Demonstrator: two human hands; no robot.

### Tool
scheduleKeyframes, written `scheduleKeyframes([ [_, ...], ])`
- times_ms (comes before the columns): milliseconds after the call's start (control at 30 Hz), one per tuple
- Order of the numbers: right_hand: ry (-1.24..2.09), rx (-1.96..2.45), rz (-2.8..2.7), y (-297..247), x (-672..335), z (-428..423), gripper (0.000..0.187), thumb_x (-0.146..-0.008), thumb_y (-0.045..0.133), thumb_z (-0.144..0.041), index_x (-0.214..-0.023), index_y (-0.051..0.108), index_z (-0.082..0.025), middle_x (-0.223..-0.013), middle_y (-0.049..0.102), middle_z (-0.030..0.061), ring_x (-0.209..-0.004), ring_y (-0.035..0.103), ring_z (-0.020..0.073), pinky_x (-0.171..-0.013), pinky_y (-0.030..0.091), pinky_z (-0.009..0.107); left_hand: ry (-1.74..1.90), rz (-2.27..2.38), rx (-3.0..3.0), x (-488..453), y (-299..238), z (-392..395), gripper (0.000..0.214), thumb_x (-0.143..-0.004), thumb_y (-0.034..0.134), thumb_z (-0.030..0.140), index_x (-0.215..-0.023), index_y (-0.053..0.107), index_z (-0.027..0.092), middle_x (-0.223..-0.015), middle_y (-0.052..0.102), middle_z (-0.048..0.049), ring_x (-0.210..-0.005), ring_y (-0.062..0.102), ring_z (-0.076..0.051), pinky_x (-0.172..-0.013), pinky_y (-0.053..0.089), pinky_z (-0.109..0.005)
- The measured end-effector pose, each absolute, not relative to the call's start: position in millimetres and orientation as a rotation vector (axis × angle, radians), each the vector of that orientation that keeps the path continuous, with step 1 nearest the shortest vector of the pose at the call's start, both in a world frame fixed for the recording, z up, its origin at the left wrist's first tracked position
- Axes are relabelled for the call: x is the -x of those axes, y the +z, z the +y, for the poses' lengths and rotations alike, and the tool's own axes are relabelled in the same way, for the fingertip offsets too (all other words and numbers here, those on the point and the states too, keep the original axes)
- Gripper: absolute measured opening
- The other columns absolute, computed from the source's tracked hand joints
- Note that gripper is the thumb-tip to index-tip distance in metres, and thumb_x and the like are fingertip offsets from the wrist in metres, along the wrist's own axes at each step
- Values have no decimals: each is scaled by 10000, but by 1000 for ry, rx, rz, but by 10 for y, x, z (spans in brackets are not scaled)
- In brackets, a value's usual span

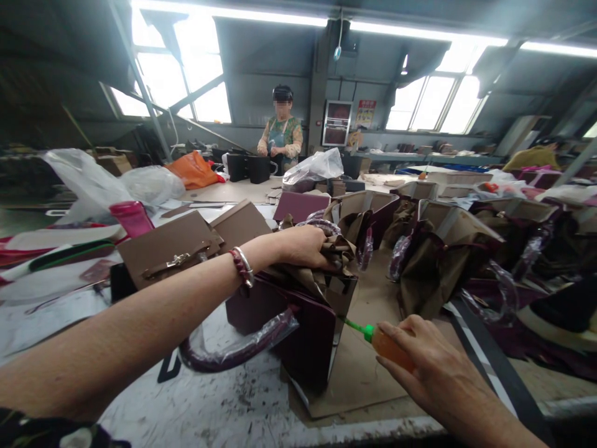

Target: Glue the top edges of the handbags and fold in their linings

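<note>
Workbench surroundings: pink bottle [132, 218] at left; orange plastic bag [193, 170] and black bags [249, 167] (far end of the table) before a standing co-worker [282, 134]; paper-stuffed handbags [443, 249] at right.

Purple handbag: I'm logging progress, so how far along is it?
Done: the handbag is stuffed with brown paper, its handle wrapped in plastic. In hand: the left hand grips the paper, the right hand points a screwdriver at its side. Left: more stuffed bags sit to the right.
</note>
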State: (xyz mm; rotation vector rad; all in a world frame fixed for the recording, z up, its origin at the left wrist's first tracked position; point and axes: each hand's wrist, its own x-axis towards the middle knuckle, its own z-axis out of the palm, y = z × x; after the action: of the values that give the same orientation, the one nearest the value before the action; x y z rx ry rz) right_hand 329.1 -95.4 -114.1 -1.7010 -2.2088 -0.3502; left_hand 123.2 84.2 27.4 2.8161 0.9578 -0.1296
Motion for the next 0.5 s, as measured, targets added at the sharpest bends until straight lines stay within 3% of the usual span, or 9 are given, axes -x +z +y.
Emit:
scheduleKeyframes([
  [333,-419,1646,-2180,-894,-3421,-943,437,-828,558,-456,-1201,543,-230,-909,539,72,-816,560,208,-697,504,329,-85,907,-2808,-1185,253,864,374,-730,602,487,-900,652,158,-833,655,-51,-655,544,-144,-610,395,-249],
  [500,-514,1612,-2150,-738,-3462,-961,457,-846,525,-463,-1247,513,-245,-924,534,73,-826,555,209,-687,498,323,-73,891,-2807,-1183,247,857,372,-748,597,456,-969,651,161,-876,660,-53,-692,558,-144,-634,403,-244],
])
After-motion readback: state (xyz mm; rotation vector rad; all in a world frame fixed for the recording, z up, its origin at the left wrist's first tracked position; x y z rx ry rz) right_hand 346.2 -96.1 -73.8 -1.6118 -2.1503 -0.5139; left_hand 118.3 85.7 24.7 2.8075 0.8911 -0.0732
